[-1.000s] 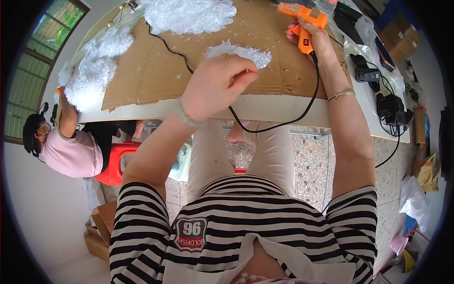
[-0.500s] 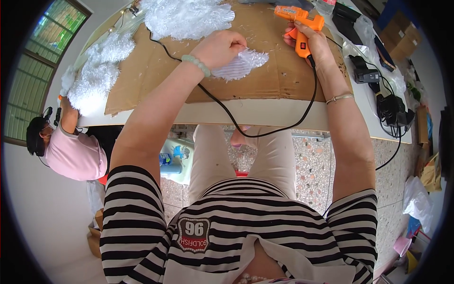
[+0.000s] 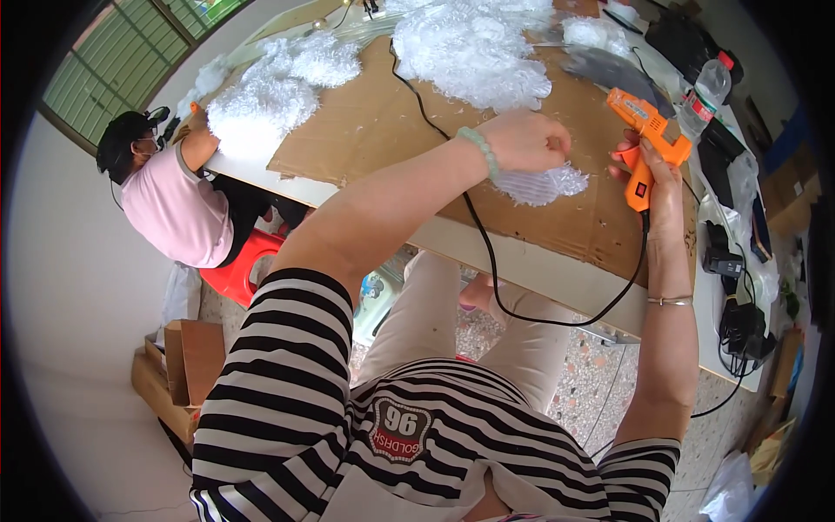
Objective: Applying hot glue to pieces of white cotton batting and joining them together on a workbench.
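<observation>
The right hand grips an orange glue gun, its stubby barrel rising above the fingers, black cord trailing below. Just under the left hand lies a ribbed, frayed white piece; I see curled fingers but cannot tell, remotely, whether they pinch anything.

Cardboard lies open front-right, behind the looping black cord.
</observation>
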Motion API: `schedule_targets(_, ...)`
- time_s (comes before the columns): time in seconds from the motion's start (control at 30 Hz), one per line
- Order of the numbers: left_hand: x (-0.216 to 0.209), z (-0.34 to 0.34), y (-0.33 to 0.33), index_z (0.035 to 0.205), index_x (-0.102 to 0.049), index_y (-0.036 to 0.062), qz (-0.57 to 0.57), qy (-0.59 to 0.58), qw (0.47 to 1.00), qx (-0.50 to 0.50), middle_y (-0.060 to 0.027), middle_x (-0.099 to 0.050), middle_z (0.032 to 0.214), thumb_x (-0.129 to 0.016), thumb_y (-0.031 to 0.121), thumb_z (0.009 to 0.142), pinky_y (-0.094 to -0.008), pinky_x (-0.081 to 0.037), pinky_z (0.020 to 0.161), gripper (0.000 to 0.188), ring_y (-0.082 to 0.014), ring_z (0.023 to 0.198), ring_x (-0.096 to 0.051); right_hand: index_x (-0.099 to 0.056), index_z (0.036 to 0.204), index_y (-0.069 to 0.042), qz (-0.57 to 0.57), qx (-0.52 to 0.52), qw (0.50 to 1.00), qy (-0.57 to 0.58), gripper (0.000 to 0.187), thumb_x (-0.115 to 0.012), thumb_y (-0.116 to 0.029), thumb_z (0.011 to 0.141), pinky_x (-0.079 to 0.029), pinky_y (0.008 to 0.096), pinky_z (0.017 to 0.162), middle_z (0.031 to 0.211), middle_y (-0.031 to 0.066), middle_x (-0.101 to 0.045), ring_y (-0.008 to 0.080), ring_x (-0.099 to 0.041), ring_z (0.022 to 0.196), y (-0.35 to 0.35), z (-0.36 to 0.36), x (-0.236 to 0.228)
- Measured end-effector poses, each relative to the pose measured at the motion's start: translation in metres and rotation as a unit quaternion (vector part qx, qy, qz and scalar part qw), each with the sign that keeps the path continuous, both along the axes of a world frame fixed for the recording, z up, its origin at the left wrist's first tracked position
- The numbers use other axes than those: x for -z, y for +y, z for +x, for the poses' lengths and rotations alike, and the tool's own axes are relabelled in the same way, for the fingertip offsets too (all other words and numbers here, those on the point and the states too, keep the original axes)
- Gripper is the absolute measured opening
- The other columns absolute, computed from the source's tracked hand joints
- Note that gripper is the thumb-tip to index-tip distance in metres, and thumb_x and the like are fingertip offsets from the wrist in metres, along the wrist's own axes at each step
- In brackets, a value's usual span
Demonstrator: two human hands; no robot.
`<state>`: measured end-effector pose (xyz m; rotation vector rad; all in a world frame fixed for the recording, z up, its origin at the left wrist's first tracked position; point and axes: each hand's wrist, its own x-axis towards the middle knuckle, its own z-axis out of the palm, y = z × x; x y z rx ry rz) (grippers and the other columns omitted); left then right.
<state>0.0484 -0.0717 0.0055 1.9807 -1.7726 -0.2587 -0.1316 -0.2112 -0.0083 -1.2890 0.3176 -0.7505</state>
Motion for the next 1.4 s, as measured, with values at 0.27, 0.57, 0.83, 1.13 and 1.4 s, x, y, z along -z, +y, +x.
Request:
schedule_targets(0.27,0.016,-0.003,0.000,0.092,-0.067,0.0156,-0.014,-0.115,0.990,0.077,-0.0079,-0.064,0.098,-0.057,0.021,0.074,-0.0367,-0.047,0.080,0.022,-0.0269,0.092,-0.060,-0.056,0.111,0.002,0.005,0.018,1.000,0.017,0.035,-0.054,-0.025,0.089,-0.054,0.0309,0.070,0.092,0.0098,-0.062,0.0179,-0.063,0.081,-0.002,-0.002,0.004)
schedule_targets(0.57,0.013,0.018,-0.021,0.096,-0.065,0.0035,-0.031,-0.008,0.999,0.033,-0.0120,-0.065,0.084,-0.057,0.021,0.085,-0.0309,-0.047,0.070,0.022,-0.0226,0.076,-0.061,-0.054,0.111,0.003,0.013,0.000,1.000,-0.014,0.031,-0.052,-0.020,0.090,-0.055,0.0348,0.071,0.097,0.0119,-0.062,0.0215,-0.063,0.086,0.005,0.004,-0.004)
schedule_targets(0.83,0.015,0.011,-0.040,0.097,-0.063,0.0009,0.012,-0.017,1.000,0.006,-0.0090,-0.065,0.082,-0.058,0.022,0.085,-0.0296,-0.047,0.068,0.024,-0.0177,0.072,-0.058,-0.052,0.112,0.002,0.047,-0.020,0.996,-0.074,0.031,-0.049,-0.020,0.091,-0.057,0.0407,0.074,0.098,0.0113,-0.060,0.0219,-0.061,0.089,0.014,0.006,0.003)
schedule_targets(1.13,0.006,0.021,-0.029,0.097,-0.062,0.0012,-0.089,0.222,0.959,-0.153,-0.0009,-0.062,0.083,-0.063,0.016,0.083,-0.0225,-0.046,0.061,0.021,-0.0077,0.066,-0.054,-0.053,0.110,0.002,0.115,0.006,0.993,-0.028,0.028,-0.049,-0.021,0.092,-0.057,0.0408,0.075,0.096,0.0104,-0.061,0.0197,-0.061,0.089,0.007,0.022,0.022)
schedule_targets(1.4,0.005,-0.020,0.041,0.084,-0.062,0.0057,-0.155,-0.089,0.983,0.040,-0.0093,-0.062,0.077,-0.064,0.017,0.074,-0.0342,-0.049,0.062,0.015,-0.0247,0.069,-0.060,-0.053,0.109,0.001,0.105,-0.003,0.994,-0.020,0.028,-0.048,-0.022,0.093,-0.055,0.0390,0.078,0.096,0.0104,-0.061,0.0206,-0.060,0.092,0.007,0.018,0.016)
